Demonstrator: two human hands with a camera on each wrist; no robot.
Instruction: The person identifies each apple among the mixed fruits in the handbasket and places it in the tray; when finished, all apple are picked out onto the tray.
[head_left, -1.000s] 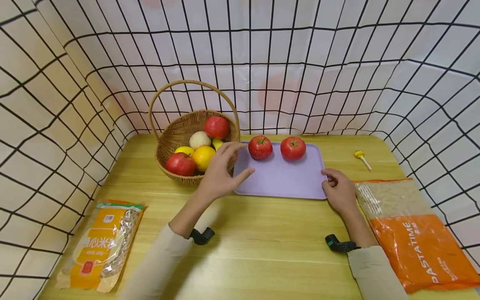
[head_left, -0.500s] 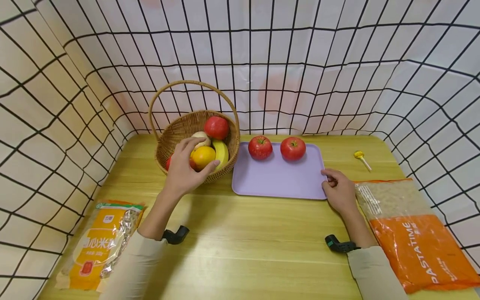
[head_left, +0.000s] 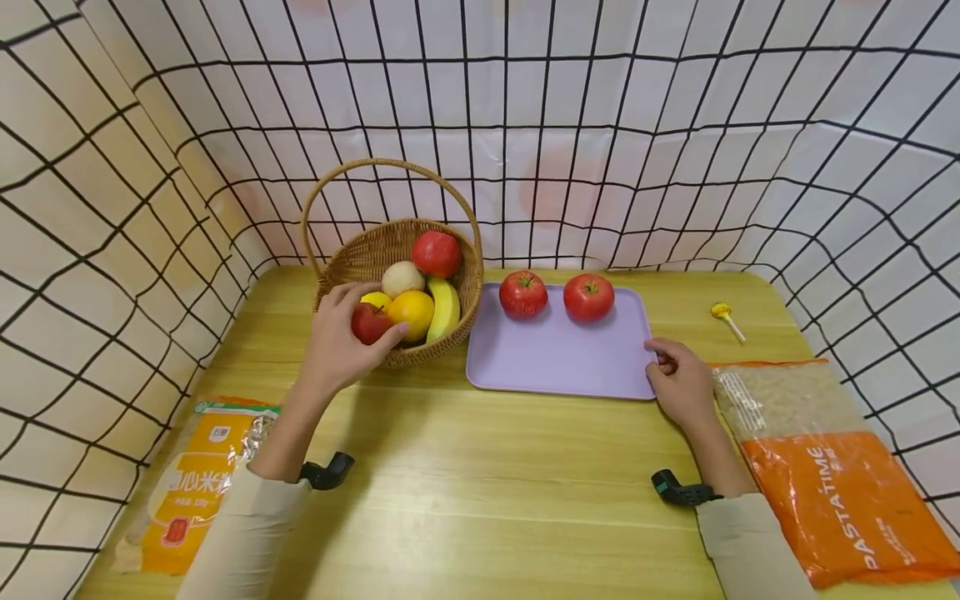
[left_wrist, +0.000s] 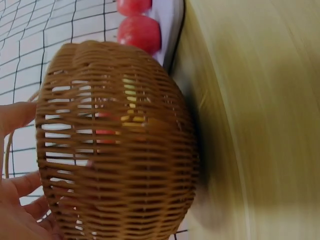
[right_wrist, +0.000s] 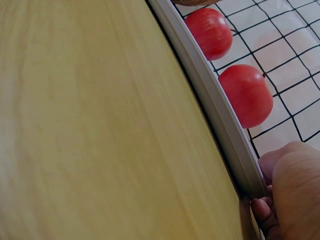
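In the head view, a wicker basket [head_left: 431,352] holds a red apple [head_left: 371,323], an orange [head_left: 412,315], a banana [head_left: 443,311], a pale round fruit [head_left: 402,279], a yellow fruit [head_left: 377,299] and another red fruit [head_left: 437,254]. My left hand [head_left: 341,337] reaches over the basket's near-left rim, its fingers and thumb spread around the apple; contact is unclear. The left wrist view shows the basket's woven side [left_wrist: 120,150] hiding part of that hand. My right hand [head_left: 681,383] pinches the right edge of a purple tray [head_left: 558,358], which carries two round red, tomato-like fruits [head_left: 588,297].
An orange snack bag [head_left: 191,487] lies at the left, partly behind the left forearm. At the right lie a large PASTATIME bag [head_left: 832,475] and a yellow lollipop [head_left: 724,314]. A grid-patterned white cloth [head_left: 555,150] encloses the wooden table [head_left: 487,475] at the back and sides.
My left hand has moved left from the tray's left side, over the basket, to the apple. The head view has shifted slightly. My right hand stays on the tray edge.
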